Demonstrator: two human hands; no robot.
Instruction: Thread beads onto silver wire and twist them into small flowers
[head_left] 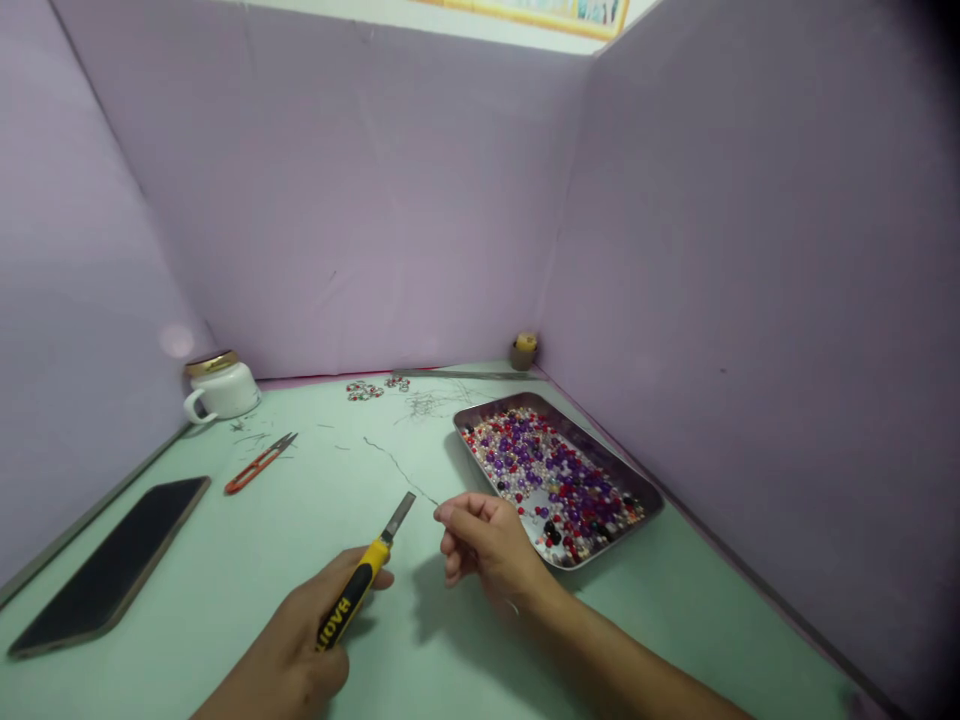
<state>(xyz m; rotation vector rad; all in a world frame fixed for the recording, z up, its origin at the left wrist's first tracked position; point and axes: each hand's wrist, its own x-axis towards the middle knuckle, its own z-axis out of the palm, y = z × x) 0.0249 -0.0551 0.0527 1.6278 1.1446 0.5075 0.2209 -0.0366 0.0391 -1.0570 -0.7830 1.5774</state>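
Note:
My left hand [319, 625] is wrapped round a yellow and black tool [360, 588], whose flat metal tip points up and to the right. To its right, my right hand [487, 545] pinches the near end of a thin, crinkled wire [395, 462] between thumb and finger. The wire runs up and left from the fingertips over the pale green table [409, 680]. The metal tip lies just left of those fingertips, apart from them. Right behind my right hand, a metal tray [652, 490] holds many purple, red, white and black beads [555, 475].
Red-handled snips [259, 466] and a dark phone [112, 565] lie at the left. Behind them stands a white mug [225, 388] with a gold lid. Beaded pieces [365, 391] and loose wires [424, 403] lie at the back, near a small yellow-topped pot [523, 352]. Purple walls surround the table.

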